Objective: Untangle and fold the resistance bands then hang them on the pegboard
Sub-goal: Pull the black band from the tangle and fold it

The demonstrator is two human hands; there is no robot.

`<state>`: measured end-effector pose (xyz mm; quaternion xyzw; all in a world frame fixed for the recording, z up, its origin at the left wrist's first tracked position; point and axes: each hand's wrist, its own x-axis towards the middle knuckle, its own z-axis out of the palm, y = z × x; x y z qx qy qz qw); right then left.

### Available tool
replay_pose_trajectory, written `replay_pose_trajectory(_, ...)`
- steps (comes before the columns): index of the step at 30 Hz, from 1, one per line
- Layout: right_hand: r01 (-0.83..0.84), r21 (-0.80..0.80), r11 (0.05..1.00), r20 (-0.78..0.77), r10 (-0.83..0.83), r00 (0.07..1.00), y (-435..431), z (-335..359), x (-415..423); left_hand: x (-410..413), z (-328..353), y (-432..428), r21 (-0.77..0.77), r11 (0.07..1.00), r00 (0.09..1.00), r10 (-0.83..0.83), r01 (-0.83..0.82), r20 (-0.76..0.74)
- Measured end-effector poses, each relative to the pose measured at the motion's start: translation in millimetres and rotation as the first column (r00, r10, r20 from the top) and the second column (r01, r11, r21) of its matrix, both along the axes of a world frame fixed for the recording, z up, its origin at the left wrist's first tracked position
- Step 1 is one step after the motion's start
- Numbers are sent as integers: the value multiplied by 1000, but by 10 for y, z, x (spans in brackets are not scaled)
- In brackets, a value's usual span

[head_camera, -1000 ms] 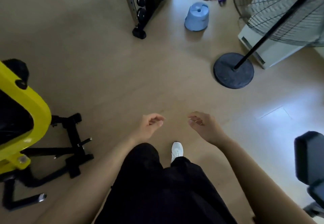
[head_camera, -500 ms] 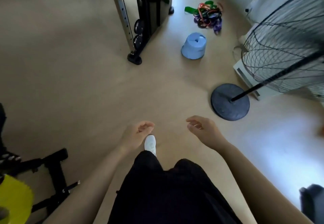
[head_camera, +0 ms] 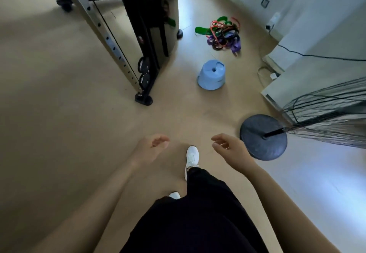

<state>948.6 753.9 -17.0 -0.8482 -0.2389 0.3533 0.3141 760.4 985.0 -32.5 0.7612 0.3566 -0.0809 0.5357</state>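
A tangled heap of resistance bands (head_camera: 221, 34), green, red, purple and black, lies on the floor near the far wall. My left hand (head_camera: 152, 148) and my right hand (head_camera: 230, 149) hang in front of me at waist height with fingers loosely curled, holding nothing. Both hands are far from the bands, with a stretch of bare floor between. No pegboard shows in view.
An upturned light-blue bucket (head_camera: 212, 76) stands between me and the bands. A black weight rack (head_camera: 138, 35) rises at the left. A standing fan with its round base (head_camera: 263, 137) and a white appliance (head_camera: 297, 82) line the right. My white shoe (head_camera: 192, 156) steps forward.
I have walked forward across the room. The bands, bucket and rack have come closer and lower in view, and the yellow machine has dropped out at the left. Both hands stay empty.
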Motion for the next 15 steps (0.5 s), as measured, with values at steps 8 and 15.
replay_pose_trajectory(8, -18, 14, 1000, -64, 19, 998, 1015, -152, 1397, 1267, 159, 766, 0, 998, 998, 65, -65, -22)
replay_pose_trajectory(15, 104, 20, 994, -66, -102, 993, 1832, -204, 2349, 2201, 81, 1534, -57, 995, 996, 85, -85, 14)
